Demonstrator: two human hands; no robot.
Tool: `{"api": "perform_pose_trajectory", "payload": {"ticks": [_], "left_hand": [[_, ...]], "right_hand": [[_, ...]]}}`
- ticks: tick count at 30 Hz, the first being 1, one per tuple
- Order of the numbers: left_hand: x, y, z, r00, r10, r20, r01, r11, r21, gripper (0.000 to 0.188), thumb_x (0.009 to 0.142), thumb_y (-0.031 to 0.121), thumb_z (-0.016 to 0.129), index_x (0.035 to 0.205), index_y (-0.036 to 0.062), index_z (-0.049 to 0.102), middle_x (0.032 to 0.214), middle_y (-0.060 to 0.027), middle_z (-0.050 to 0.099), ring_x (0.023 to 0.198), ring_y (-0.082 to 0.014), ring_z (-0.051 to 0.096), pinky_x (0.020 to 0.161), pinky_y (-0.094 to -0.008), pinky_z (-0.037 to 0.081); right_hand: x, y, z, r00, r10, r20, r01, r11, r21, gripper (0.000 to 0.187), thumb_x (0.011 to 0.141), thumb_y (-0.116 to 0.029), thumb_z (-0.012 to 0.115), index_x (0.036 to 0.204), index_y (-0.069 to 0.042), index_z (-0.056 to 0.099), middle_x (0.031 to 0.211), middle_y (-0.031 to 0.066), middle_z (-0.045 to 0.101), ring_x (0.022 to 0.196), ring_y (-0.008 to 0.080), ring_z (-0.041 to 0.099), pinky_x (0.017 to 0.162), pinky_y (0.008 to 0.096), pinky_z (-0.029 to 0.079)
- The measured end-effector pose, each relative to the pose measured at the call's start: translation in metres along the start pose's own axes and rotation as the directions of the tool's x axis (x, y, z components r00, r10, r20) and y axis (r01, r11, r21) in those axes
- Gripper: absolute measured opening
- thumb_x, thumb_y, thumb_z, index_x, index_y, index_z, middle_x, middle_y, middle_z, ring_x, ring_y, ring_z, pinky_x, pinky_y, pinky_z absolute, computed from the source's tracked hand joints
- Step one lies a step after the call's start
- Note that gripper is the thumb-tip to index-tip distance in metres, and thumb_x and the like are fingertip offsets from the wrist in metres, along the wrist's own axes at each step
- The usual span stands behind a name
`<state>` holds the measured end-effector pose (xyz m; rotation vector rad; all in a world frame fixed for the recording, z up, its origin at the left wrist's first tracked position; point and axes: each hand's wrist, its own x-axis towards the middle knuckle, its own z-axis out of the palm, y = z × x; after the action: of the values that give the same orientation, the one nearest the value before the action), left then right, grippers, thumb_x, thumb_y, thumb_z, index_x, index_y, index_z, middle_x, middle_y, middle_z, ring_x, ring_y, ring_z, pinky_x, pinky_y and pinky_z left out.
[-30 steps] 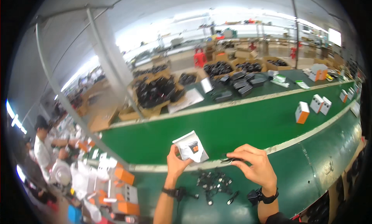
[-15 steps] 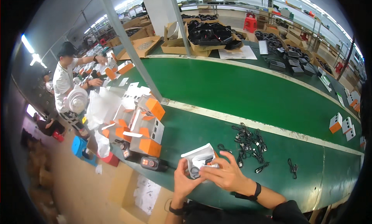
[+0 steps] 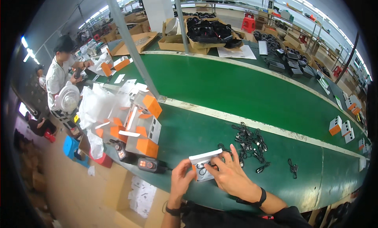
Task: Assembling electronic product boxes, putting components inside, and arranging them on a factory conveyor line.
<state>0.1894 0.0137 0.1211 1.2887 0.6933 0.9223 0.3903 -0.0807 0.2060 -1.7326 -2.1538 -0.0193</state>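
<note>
A small white box (image 3: 208,154) with an orange side stands open at the table's near edge, its top flap raised. My left hand (image 3: 182,180) grips the box by its left side, fingers closed against it. My right hand (image 3: 234,178) holds the box from the right, with thumb and fingertips at the mouth and the index finger stretched upward. A dark looped cable (image 3: 201,170) shows in the opening beside the right fingertips. What lies under it is hidden. Just beyond the right hand is a pile of black tied cables (image 3: 248,141).
Two black devices with orange buttons (image 3: 147,164) lie left of my hands, before open white-and-orange boxes (image 3: 148,147) and clear plastic bags (image 3: 98,106). Single cable bundles (image 3: 292,168) lie to the right. A green belt (image 3: 220,86) runs behind. A co-worker (image 3: 59,76) stands at far left.
The white wrapping at the box's mouth no longer shows; the looped cable is visible there now. The box has turned, its flap raised toward the back. The view has shifted slightly.
</note>
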Motion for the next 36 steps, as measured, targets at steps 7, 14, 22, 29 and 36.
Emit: {"api": "perform_pose_trajectory", "payload": {"ticks": [7, 14, 22, 29, 36], "left_hand": [[0.018, 0.024, 0.014, 0.998, -0.015, 0.061, 0.006, 0.99, 0.142, 0.034, 0.091, -0.001, 0.082, 0.124, 0.0002, 0.078, 0.122, -0.0109, 0.079, 0.116, -0.0231, 0.073, 0.101, -0.0376, 0.058], [0.01, 0.044, 0.003, 0.826, 0.384, 0.412, -0.549, 0.711, 0.439, 0.044, 0.079, 0.012, 0.089, 0.123, 0.0124, 0.085, 0.134, -0.013, 0.077, 0.12, -0.0369, 0.072, 0.102, -0.0444, 0.059], [0.008, 0.034, 0.005, 0.807, 0.447, 0.386, -0.591, 0.586, 0.555, 0.049, 0.077, 0.011, 0.091, 0.124, 0.0178, 0.085, 0.144, -0.0126, 0.073, 0.118, -0.0367, 0.072, 0.098, -0.0433, 0.061], [-0.007, 0.049, -0.003, 0.767, 0.329, 0.551, -0.641, 0.438, 0.631, 0.053, 0.089, 0.013, 0.083, 0.141, 0.0226, 0.076, 0.159, -0.0131, 0.06, 0.132, -0.0386, 0.063, 0.105, -0.0449, 0.059], [-0.004, 0.024, -0.009, 0.763, 0.36, 0.537, -0.643, 0.512, 0.569, 0.06, 0.094, 0.018, 0.084, 0.152, 0.0135, 0.066, 0.168, -0.024, 0.045, 0.147, -0.0465, 0.05, 0.117, -0.0502, 0.049]], "right_hand": [[-0.044, 0.008, 0.039, 0.911, 0.232, -0.34, -0.059, 0.891, 0.45, 0.039, 0.086, -0.013, 0.083, 0.123, -0.004, 0.075, 0.128, 0.0127, 0.064, 0.125, 0.0354, 0.06, 0.11, 0.057, 0.051], [-0.047, 0.018, 0.023, 0.983, -0.056, -0.172, 0.089, 0.977, 0.191, 0.025, 0.084, -0.014, 0.086, 0.106, -0.003, 0.078, 0.127, 0.0131, 0.067, 0.121, 0.0336, 0.064, 0.098, 0.044, 0.06], [-0.033, 0.023, 0.032, 0.882, 0.167, -0.44, 0.064, 0.884, 0.464, 0.029, 0.084, -0.008, 0.09, 0.112, -0.006, 0.082, 0.127, 0.0115, 0.075, 0.106, 0.0275, 0.073, 0.077, 0.0333, 0.065], [-0.03, 0.03, 0.006, 0.964, -0.117, -0.238, 0.185, 0.939, 0.291, 0.045, 0.075, -0.015, 0.097, 0.117, -0.01, 0.079, 0.143, 0.0135, 0.068, 0.113, 0.0343, 0.07, 0.094, 0.0402, 0.062], [-0.019, 0.045, 0.027, 0.999, 0.018, -0.05, 0.012, 0.838, 0.545, 0.048, 0.08, -0.024, 0.095, 0.121, -0.009, 0.074, 0.137, 0.0197, 0.064, 0.115, 0.0376, 0.07, 0.092, 0.0415, 0.062]]}}
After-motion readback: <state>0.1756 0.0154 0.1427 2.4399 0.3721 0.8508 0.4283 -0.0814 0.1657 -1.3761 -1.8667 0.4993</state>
